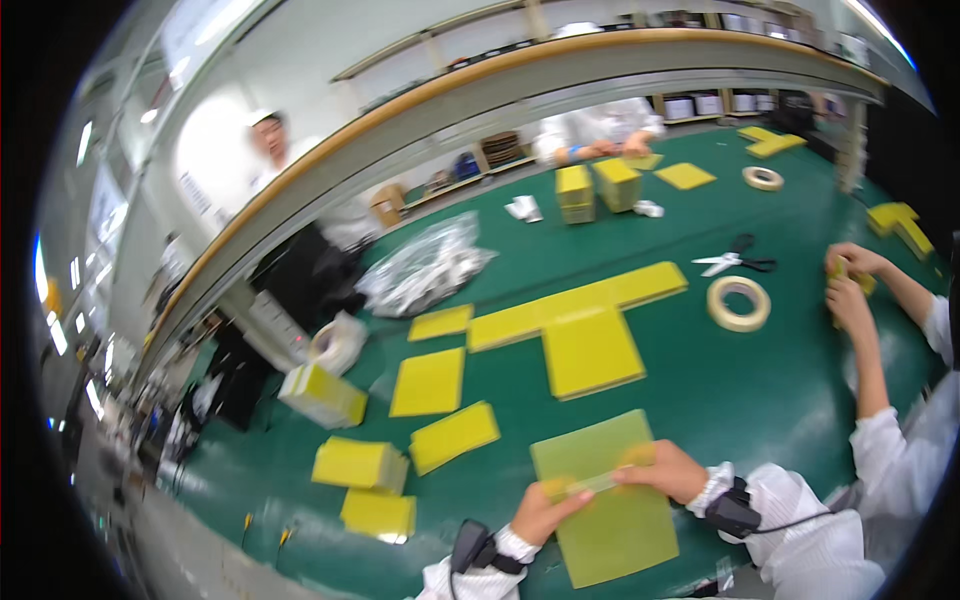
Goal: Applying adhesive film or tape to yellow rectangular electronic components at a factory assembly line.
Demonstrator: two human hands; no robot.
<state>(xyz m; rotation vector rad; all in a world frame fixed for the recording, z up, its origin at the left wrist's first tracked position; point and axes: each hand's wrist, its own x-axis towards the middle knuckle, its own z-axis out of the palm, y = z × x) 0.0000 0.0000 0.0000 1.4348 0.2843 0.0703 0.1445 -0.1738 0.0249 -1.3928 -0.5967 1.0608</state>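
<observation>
Low over the table's near side, my left hand (542,514) and my right hand (664,471) both grip a thin, see-through yellow-green sheet (622,535). Their thumbs lie on top, close to a narrow pale strip (594,484) across the sheet's middle; I cannot tell whether it is tape or a fold. Some fingers show faintly through the sheet from beneath. Just beyond it lies a T-shaped arrangement of yellow sheets (594,352). Left of my hands are a loose yellow sheet (454,437) and a stack of yellow sheets (358,465).
Scissors (735,257) and a tape roll (739,304) lie right of the T shape on the green table (500,520). A crumpled plastic bag (425,268) sits at far left. A co-worker's hands (850,285) work at right, another person's (618,147) across the table.
</observation>
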